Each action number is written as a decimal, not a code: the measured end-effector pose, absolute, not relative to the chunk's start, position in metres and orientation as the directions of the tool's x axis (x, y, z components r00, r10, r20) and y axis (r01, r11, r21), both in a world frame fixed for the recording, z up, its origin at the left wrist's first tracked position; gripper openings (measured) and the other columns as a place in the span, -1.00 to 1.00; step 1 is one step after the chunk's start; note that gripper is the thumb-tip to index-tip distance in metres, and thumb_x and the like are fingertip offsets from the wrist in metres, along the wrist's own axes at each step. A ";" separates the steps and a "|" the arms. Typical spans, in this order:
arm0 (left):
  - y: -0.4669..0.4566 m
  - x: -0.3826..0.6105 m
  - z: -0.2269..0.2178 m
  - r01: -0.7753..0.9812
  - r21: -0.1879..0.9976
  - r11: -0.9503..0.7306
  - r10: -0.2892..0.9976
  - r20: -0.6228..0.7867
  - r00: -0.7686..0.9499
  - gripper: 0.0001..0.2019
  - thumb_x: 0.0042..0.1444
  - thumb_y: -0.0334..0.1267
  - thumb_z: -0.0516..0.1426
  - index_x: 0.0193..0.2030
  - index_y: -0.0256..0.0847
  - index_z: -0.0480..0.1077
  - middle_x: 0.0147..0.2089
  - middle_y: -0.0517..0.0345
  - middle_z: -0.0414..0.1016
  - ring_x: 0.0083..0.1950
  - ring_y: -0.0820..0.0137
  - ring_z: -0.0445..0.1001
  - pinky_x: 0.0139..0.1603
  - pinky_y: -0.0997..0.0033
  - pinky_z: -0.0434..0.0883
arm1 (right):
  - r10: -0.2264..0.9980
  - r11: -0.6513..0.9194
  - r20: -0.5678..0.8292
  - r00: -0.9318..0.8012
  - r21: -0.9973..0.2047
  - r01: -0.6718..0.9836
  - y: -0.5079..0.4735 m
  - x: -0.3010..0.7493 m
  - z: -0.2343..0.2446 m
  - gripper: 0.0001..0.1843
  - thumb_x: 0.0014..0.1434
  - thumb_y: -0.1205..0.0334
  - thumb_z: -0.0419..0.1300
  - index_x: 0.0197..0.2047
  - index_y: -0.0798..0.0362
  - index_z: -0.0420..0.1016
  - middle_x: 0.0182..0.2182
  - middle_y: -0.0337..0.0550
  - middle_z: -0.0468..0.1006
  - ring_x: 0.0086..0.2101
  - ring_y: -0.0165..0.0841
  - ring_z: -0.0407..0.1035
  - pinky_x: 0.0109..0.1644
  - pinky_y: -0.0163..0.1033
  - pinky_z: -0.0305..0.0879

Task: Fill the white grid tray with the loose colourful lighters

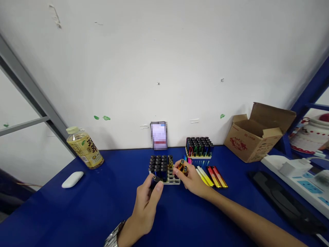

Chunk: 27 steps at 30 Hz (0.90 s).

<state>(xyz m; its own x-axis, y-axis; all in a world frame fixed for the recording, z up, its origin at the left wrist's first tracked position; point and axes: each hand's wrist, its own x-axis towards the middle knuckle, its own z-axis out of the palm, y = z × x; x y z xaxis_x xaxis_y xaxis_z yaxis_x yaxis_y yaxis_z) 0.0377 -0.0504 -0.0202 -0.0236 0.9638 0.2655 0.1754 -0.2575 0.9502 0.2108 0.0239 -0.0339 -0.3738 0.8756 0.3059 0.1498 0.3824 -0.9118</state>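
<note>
A pale slotted tray (172, 180) stands on the blue table (102, 206), partly filled with upright dark lighters (159, 164). My left hand (147, 202) is closed around a dark blue lighter (155, 180) at the tray's near left corner. At the tray's right edge my right hand (189, 176) pinches two gold-toned lighters (183, 167). Several loose lighters (212, 176), yellow, red and gold, lie just right of that hand. A second full tray of lighters (199, 147) stands behind them by the wall.
A tilted tea bottle (84, 147) and a white mouse (72, 179) lie at the left. An open cardboard box (259, 135) stands at the back right, with a white power strip (295, 178) and a black flat object (285, 202) nearer. A blurred card (158, 135) leans on the wall.
</note>
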 end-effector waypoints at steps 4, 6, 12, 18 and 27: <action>-0.048 0.034 -0.027 0.211 0.946 -0.244 0.968 0.227 0.102 -0.57 0.18 0.08 -0.01 -0.56 -0.16 0.06 -0.62 0.39 -0.09 -0.59 0.58 -0.11 -0.59 0.50 -0.05 | 0.796 0.523 0.388 -0.464 -0.827 0.207 0.019 0.211 -0.036 -0.85 0.26 0.17 0.06 -0.29 0.06 0.33 -0.45 -0.25 0.43 -0.46 -0.44 0.31 -0.34 -0.33 0.24; -0.048 0.034 -0.028 0.250 0.938 -0.239 0.970 0.221 0.099 -0.57 0.18 0.10 -0.03 -0.56 -0.16 0.07 -0.62 0.38 -0.06 -0.59 0.57 -0.08 -0.58 0.49 -0.04 | 0.781 0.539 0.394 -0.484 -0.817 0.205 0.019 0.212 -0.036 -0.87 0.27 0.19 0.05 -0.28 0.05 0.32 -0.42 -0.24 0.45 -0.42 -0.42 0.33 -0.28 -0.32 0.25; -0.050 0.035 -0.028 0.317 0.924 -0.214 0.974 0.176 0.144 -0.58 0.19 0.11 -0.07 -0.54 -0.14 0.07 -0.62 0.38 -0.08 -0.59 0.55 -0.09 -0.57 0.47 -0.04 | 0.786 0.530 0.383 -0.485 -0.822 0.208 0.020 0.214 -0.035 -0.87 0.26 0.19 0.05 -0.27 0.06 0.33 -0.39 -0.23 0.48 -0.39 -0.40 0.36 -0.25 -0.31 0.26; -0.051 0.036 -0.025 0.401 0.888 -0.224 0.974 0.198 0.108 -0.59 0.22 0.08 -0.10 -0.52 -0.15 0.11 -0.64 0.38 -0.04 -0.60 0.54 -0.06 -0.56 0.46 -0.02 | 0.871 0.403 0.319 -0.374 -0.899 0.172 0.020 0.213 -0.038 -0.77 0.25 0.06 0.08 -0.25 0.05 0.37 -0.40 -0.20 0.49 -0.52 -0.45 0.34 -0.44 -0.33 0.28; -0.038 0.041 -0.006 0.353 0.782 -0.514 0.858 0.459 0.232 -0.77 0.34 -0.18 -0.16 0.02 -0.10 0.21 -0.34 0.18 0.42 -0.28 0.42 0.43 -0.21 0.37 0.37 | 0.973 0.224 0.225 -0.045 -0.974 -0.021 0.026 0.213 -0.043 -0.62 0.17 -0.13 0.09 -0.25 0.05 0.29 -0.39 -0.17 0.55 -0.80 -0.57 0.15 -0.79 -0.39 0.08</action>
<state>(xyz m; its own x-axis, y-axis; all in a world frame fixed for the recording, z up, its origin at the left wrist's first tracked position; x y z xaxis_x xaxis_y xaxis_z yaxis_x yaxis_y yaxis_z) 0.0406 -0.0376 -0.0055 0.2318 0.8576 0.4591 0.3530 -0.5139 0.7818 0.2125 0.0265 -0.0429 -0.0454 0.9733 0.2249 -0.0213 0.2241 -0.9743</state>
